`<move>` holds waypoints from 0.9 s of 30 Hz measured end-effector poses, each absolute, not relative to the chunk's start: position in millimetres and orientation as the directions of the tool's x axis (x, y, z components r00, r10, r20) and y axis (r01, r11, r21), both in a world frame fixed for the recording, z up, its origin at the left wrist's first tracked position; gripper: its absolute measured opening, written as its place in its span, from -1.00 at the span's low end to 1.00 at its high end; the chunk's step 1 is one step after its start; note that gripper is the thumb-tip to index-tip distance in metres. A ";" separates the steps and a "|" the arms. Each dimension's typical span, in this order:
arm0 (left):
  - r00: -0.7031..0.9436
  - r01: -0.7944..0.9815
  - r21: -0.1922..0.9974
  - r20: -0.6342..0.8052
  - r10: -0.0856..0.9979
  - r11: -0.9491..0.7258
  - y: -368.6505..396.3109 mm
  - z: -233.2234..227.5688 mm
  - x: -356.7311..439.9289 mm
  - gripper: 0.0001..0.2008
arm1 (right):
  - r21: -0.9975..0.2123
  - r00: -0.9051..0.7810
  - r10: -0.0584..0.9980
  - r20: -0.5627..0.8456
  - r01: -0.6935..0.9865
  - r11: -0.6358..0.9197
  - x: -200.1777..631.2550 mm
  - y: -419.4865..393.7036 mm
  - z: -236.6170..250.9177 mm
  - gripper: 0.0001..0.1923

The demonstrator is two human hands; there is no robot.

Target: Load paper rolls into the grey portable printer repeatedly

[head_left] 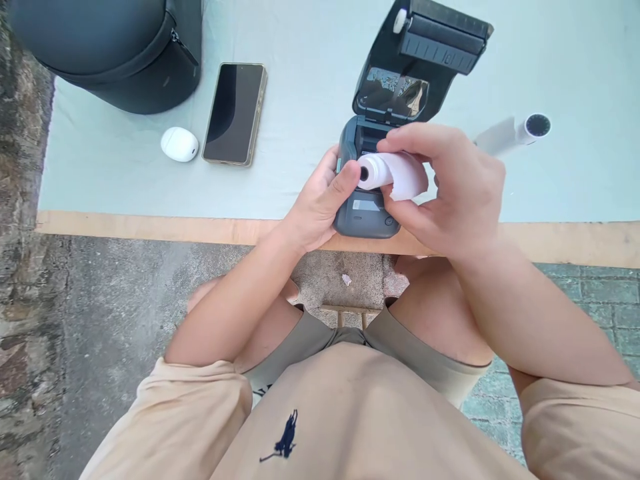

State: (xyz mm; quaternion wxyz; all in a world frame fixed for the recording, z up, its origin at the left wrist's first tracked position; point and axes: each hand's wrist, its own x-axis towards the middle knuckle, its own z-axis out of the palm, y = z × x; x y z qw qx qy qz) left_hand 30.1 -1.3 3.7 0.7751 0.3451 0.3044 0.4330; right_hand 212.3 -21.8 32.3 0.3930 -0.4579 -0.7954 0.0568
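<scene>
Dark zip case (115,53), white earbud case (179,144) and phone (234,113) lie at ten o'clock on the bench (100,187). Left hand (315,207) steadies the open label printer (370,200), thumb on the roll's core. Right hand (450,187) pinches the paper roll (387,172) just above the bay, not yet seated; lid up. Spare roll (530,127) at two o'clock.

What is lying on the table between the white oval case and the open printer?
In the head view, a phone lies face up, screen dark, between the white oval case and the open printer, on the table.
</scene>
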 end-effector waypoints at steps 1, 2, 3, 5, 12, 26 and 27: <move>0.427 -0.465 0.796 -0.181 0.886 0.387 -2.0 4.4 30.9 -0.46 | -0.441 -0.278 0.757 0.592 0.674 0.592 211.6 -22.8 33.4 -0.46; 0.415 -0.470 0.793 -0.189 0.890 0.387 -2.5 5.1 31.7 -0.49 | -0.438 -0.283 0.746 0.603 0.664 0.606 211.4 -23.7 34.5 -0.46; 0.405 -0.473 0.791 -0.195 0.893 0.388 -2.9 5.7 32.5 -0.54 | -0.439 -0.285 0.745 0.603 0.661 0.608 211.5 -24.2 35.5 -0.47; 0.403 -0.478 0.785 -0.202 0.893 0.394 -3.3 7.0 33.7 -0.63 | -0.446 -0.265 0.774 0.575 0.691 0.568 213.0 -24.6 37.4 -0.55; 0.432 -0.451 0.805 -0.181 0.884 0.386 -2.7 5.6 31.5 -0.63 | -0.515 -0.112 0.837 0.536 0.742 0.429 215.1 -16.7 41.0 -0.80; 0.449 -0.467 0.794 -0.166 0.878 0.389 -1.0 5.4 28.1 -0.61 | -0.282 -0.290 0.678 0.675 0.749 0.600 213.2 -20.4 27.7 -0.83; 0.447 -0.467 0.796 -0.162 0.880 0.384 -0.6 4.7 27.3 -0.60 | -0.273 -0.300 0.655 0.693 0.732 0.624 210.0 -23.5 26.3 -0.85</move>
